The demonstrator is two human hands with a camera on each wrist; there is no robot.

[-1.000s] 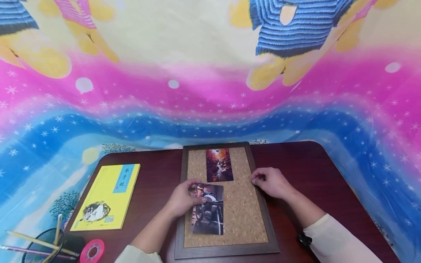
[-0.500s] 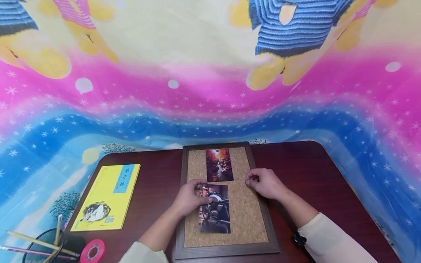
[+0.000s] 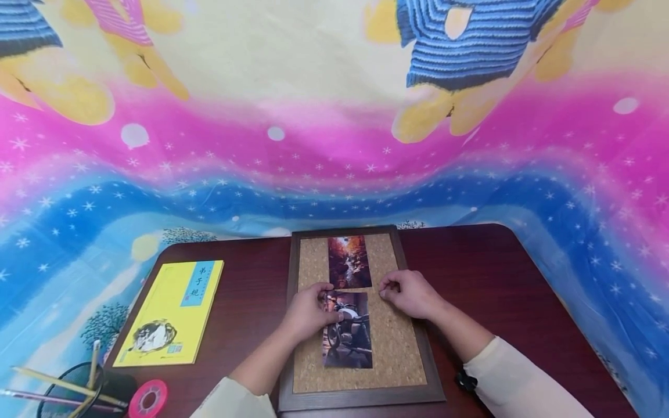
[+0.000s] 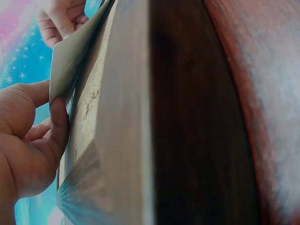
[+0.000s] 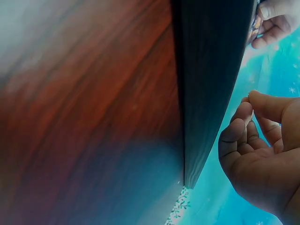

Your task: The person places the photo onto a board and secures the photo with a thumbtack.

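Observation:
My left hand (image 3: 308, 313) pinches the left edge of a motorcycle photo (image 3: 351, 339), thumb on the picture side and fingers behind. In the left wrist view the photo's pale back (image 4: 70, 65) bends away from the board. The photo is over the lower half of a framed cork board (image 3: 394, 354). Above it, an autumn stream photo (image 3: 349, 264) lies on the cork with a small dark dot at its top edge. My right hand (image 3: 415, 296) is just right of the motorcycle photo's top, thumb and index tips together on something tiny, mostly hidden.
On the dark red table (image 3: 251, 278), a yellow book (image 3: 172, 313) lies left of the board. A black mesh pencil cup (image 3: 112, 386) with several pencils and a pink tape roll (image 3: 148, 399) stand at the front left. A patterned cloth (image 3: 334, 151) hangs behind the table.
My left hand has carried the motorcycle photo rightward, roughly under the stream photo. My right hand has moved left from the board's right edge to over the cork, its fingertips still together.

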